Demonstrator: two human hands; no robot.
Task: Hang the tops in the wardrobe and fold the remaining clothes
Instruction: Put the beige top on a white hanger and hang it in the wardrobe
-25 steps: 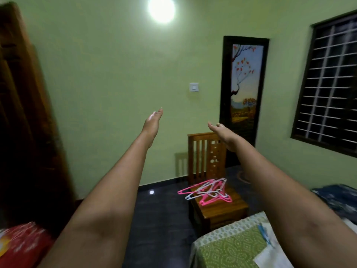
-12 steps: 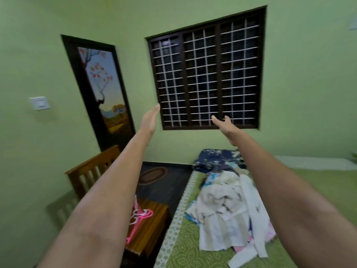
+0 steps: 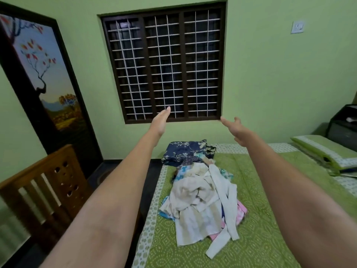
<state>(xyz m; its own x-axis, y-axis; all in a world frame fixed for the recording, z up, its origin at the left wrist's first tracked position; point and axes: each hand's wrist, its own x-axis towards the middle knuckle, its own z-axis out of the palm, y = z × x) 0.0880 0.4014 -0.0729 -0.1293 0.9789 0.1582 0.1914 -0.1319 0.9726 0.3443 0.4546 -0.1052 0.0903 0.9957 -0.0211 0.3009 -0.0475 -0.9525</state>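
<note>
A loose pile of clothes (image 3: 201, 202), mostly white and cream with bits of blue and pink, lies on the green patterned bed (image 3: 257, 219). Behind it rests a dark blue floral garment (image 3: 183, 151), at the bed's far end. Both my arms stretch forward above the bed. My left hand (image 3: 160, 122) has straight fingers and holds nothing. My right hand (image 3: 234, 128) is also spread and empty. Both hands hover well above the pile, in front of the window. The wardrobe and the hangers are out of view.
A wooden chair (image 3: 46, 186) stands left of the bed, by a dark door with a tree picture (image 3: 44, 78). A barred window (image 3: 166, 64) fills the far wall. Green pillows (image 3: 326, 151) and a dark cabinet (image 3: 343, 128) sit at the right.
The view has swung right, from the chair with pink hangers to the bed and the clothes pile. Both hands stay raised, spread and empty.
</note>
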